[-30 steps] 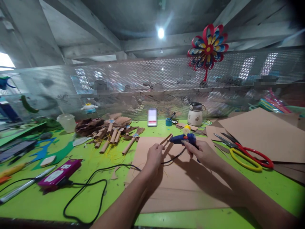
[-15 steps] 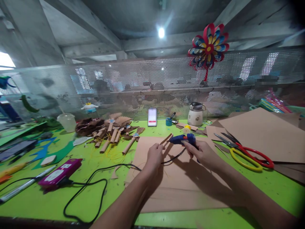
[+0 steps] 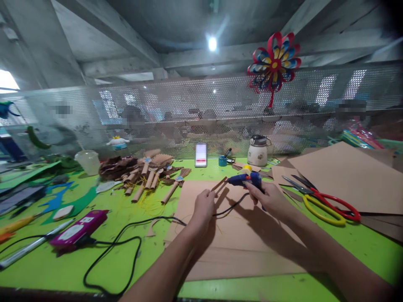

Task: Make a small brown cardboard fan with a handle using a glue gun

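Note:
My left hand [image 3: 204, 204] is closed round a thin brown paper strip [image 3: 219, 183] that points up and to the right. A blue glue gun [image 3: 244, 179] sits in the grip of my right hand [image 3: 267, 197], its nozzle aimed left at the strip's far tip. The gun's black cord [image 3: 126, 243] trails left across the green table [image 3: 56, 260]. Both hands hover above a brown cardboard sheet [image 3: 236, 239].
Rolled brown paper tubes [image 3: 147, 178] lie in a pile at back left. A pink power strip [image 3: 78, 228] lies at the left. Red and yellow scissors [image 3: 327, 205] rest on more cardboard at right. A phone [image 3: 201, 154], a small blue cup [image 3: 223, 160] and a white kettle [image 3: 258, 151] stand by the mesh screen.
My right hand with the glue gun has shifted slightly to the right and up. The left hand and strip have stayed in place.

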Demonstrator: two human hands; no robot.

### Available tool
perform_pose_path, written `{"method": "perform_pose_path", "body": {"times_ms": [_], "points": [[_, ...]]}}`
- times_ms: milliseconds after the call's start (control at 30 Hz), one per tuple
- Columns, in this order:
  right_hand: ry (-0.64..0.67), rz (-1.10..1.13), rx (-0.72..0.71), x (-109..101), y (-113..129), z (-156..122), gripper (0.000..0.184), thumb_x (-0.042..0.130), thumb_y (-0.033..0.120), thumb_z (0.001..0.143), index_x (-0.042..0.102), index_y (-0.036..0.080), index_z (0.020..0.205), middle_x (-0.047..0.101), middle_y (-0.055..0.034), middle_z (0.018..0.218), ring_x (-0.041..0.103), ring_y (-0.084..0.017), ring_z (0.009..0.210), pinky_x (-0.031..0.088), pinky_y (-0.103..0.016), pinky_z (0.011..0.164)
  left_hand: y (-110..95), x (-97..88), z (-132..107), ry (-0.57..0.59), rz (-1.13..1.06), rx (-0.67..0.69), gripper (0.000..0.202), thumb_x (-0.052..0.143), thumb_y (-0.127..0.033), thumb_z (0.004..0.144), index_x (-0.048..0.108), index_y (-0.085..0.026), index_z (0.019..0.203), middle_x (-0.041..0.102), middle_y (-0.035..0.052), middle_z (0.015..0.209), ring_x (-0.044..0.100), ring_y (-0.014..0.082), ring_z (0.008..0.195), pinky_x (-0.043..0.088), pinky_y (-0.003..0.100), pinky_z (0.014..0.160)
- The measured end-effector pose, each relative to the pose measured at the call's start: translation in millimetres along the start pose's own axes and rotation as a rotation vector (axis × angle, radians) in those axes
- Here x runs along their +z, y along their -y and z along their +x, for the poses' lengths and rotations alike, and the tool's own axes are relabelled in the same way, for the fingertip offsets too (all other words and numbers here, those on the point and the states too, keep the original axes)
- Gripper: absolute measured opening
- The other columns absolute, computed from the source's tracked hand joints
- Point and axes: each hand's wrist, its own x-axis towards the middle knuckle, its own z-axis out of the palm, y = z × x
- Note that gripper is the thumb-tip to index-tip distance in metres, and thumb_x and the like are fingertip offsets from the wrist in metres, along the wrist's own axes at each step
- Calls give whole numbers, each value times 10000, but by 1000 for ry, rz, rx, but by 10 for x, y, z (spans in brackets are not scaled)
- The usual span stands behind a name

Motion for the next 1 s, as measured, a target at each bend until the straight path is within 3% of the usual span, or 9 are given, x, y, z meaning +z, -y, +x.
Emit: {"method": "perform_pose_path", "body": {"times_ms": [233, 500, 867, 1000], "points": [[102, 49, 10, 69, 81, -54, 476, 419, 545, 879, 484, 198, 559, 542, -17, 535, 517, -158, 538, 389, -275, 517, -4, 3, -15, 5, -10, 6, 99, 489, -215, 706, 549, -177, 637, 472, 6, 615, 421, 146, 575, 311, 248, 510], [-13, 8, 19, -2, -34, 25, 508, 415, 537, 890, 497, 199, 521, 572, -40, 534, 517, -165, 542, 389, -293, 548, -15, 14, -15, -9, 5, -10, 129, 478, -206, 723, 557, -176, 626, 474, 7, 608, 422, 153, 591, 296, 255, 525], [120, 89, 28, 132, 104, -83, 465, 424, 546, 879, 490, 192, 585, 533, -8, 536, 495, -149, 535, 370, -273, 517, 28, 15, -12, -3, -43, -9, 124, 480, -234, 746, 541, -183, 651, 467, 1, 632, 423, 148, 594, 314, 247, 529], [89, 62, 20, 88, 59, -52, 467, 427, 542, 883, 500, 189, 586, 532, -7, 542, 489, -147, 534, 364, -275, 520, 26, 16, -13, -2, -64, 13, 128, 505, -232, 739, 541, -182, 626, 469, -2, 629, 423, 143, 594, 312, 244, 531]]}}
